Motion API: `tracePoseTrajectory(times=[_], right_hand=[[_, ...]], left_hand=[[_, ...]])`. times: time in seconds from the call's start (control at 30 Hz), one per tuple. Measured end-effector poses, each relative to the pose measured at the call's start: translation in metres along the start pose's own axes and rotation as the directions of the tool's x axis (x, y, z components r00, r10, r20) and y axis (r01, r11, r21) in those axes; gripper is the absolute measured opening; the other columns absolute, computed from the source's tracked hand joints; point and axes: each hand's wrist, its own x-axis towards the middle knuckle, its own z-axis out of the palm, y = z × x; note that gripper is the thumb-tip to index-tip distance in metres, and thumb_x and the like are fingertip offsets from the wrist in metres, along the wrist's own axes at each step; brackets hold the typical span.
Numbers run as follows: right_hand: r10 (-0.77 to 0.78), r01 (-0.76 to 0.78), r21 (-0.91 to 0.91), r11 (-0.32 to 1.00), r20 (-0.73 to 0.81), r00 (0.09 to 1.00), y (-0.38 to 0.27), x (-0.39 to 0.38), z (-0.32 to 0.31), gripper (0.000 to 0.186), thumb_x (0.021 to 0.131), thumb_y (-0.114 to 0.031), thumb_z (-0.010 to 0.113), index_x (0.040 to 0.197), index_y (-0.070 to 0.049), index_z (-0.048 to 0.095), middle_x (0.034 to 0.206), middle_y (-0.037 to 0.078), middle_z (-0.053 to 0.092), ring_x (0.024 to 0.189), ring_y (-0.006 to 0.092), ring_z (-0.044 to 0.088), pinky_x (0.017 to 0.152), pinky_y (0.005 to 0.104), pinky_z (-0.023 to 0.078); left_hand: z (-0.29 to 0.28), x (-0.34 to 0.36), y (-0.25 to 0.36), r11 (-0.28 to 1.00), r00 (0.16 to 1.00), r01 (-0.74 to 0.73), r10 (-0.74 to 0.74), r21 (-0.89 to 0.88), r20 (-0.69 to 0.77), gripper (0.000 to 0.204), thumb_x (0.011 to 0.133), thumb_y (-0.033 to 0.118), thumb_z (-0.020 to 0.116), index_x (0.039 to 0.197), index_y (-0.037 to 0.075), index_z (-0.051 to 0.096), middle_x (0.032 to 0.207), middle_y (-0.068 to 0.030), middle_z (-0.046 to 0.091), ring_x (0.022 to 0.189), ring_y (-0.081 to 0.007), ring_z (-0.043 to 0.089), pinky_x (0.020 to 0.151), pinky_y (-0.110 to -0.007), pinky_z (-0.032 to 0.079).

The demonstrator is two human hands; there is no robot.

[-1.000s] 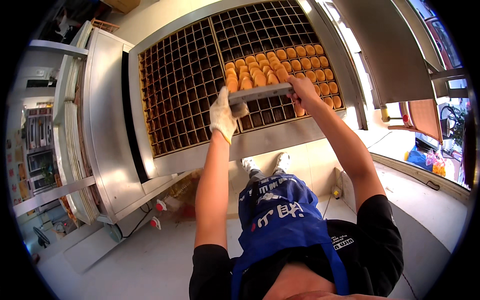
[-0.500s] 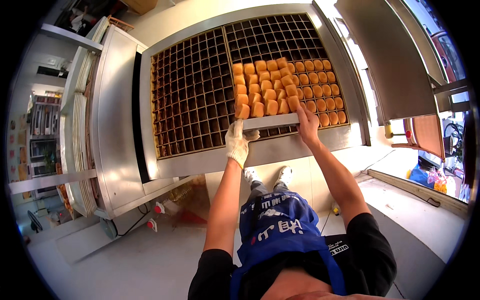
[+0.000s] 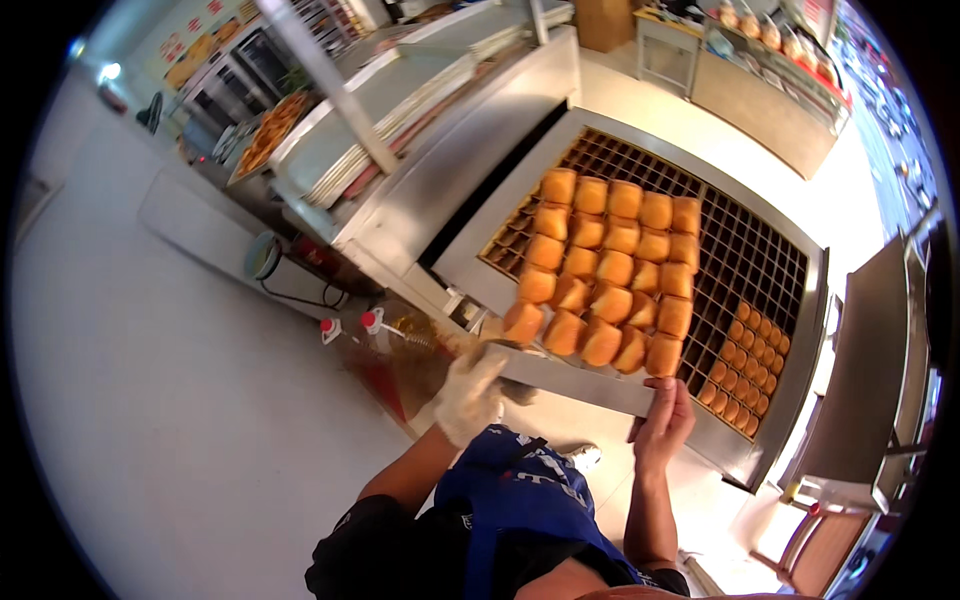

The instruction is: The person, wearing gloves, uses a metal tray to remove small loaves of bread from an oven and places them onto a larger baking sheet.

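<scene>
A flat metal tray (image 3: 580,378) loaded with rows of golden-brown bread buns (image 3: 613,268) is held out in front of me. My left hand (image 3: 470,393), in a whitish knit glove, is closed on the left end of its near edge. At the right end of that edge, my bare right hand (image 3: 663,422) grips the metal, thumb on top. Beyond and partly under the tray lies a large steel-framed baking mould (image 3: 750,235) divided into square cells. More buns (image 3: 745,365) sit in the cells at its near right. The tray hides much of the mould's left part.
Stacked flat trays (image 3: 350,170) stand on a steel unit at upper left. Bottles with red caps (image 3: 372,325) are on the floor at left. A steel panel (image 3: 860,370) rises at right, near a wooden chair (image 3: 835,545). A display counter (image 3: 765,105) is at far right.
The loaded tray has come off the mould area toward me and to the left, with both hands still on its edge. My view has turned left.
</scene>
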Motion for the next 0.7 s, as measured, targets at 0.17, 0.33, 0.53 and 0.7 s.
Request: tracePoseTrajectory(times=[0.17, 0.33, 0.53, 0.7], right_hand=[[0.016, -0.055, 0.123, 0.991, 0.294, 0.956, -0.029, -0.038, 0.150, 0.024, 0.109, -0.025, 0.054, 0.097, -0.004, 0.050, 0.061, 0.001, 0.053, 0.039, 0.0067, 0.047, 0.034, 0.0231, 0.037], [-0.043, -0.118, 0.284, 0.952, 0.502, 0.864, -0.035, -0.056, 0.320, 0.019, 0.108, -0.017, 0.057, 0.107, -0.004, 0.043, 0.079, 0.005, 0.056, 0.042, 0.0077, 0.049, 0.035, 0.0239, 0.039], [0.004, -0.199, 0.316, 0.928, 0.525, 0.851, -0.067, -0.062, 0.524, 0.024, 0.106, -0.017, 0.061, 0.111, -0.002, 0.043, 0.083, 0.006, 0.056, 0.044, 0.0093, 0.051, 0.037, 0.0248, 0.041], [-0.076, -0.025, 0.235, 0.972, 0.408, 0.910, -0.093, -0.034, 0.611, 0.024, 0.104, -0.017, 0.064, 0.109, -0.002, 0.045, 0.073, 0.005, 0.056, 0.044, 0.0116, 0.055, 0.036, 0.0280, 0.043]], left_hand=[[-0.104, -0.052, 0.103, 0.956, 0.939, -0.259, 0.283, 0.138, -0.197, 0.042, 0.101, 0.031, 0.060, 0.113, -0.009, 0.062, 0.086, -0.0182, 0.072, 0.069, -0.0248, 0.073, 0.061, -0.034, 0.063], [-0.221, -0.031, 0.201, 0.920, 0.863, -0.379, 0.389, 0.096, -0.323, 0.040, 0.103, 0.034, 0.059, 0.109, -0.005, 0.065, 0.085, -0.0179, 0.075, 0.061, -0.0238, 0.072, 0.057, -0.033, 0.061], [-0.319, 0.054, 0.375, 0.914, 0.873, -0.374, 0.404, 0.155, -0.274, 0.037, 0.103, 0.030, 0.060, 0.111, -0.005, 0.063, 0.087, -0.0165, 0.071, 0.059, -0.0202, 0.064, 0.050, -0.031, 0.052], [-0.380, 0.174, 0.456, 0.978, 0.978, -0.203, 0.205, 0.046, -0.049, 0.033, 0.103, 0.028, 0.060, 0.118, -0.002, 0.063, 0.095, -0.0109, 0.069, 0.063, -0.0177, 0.062, 0.051, -0.029, 0.050]])
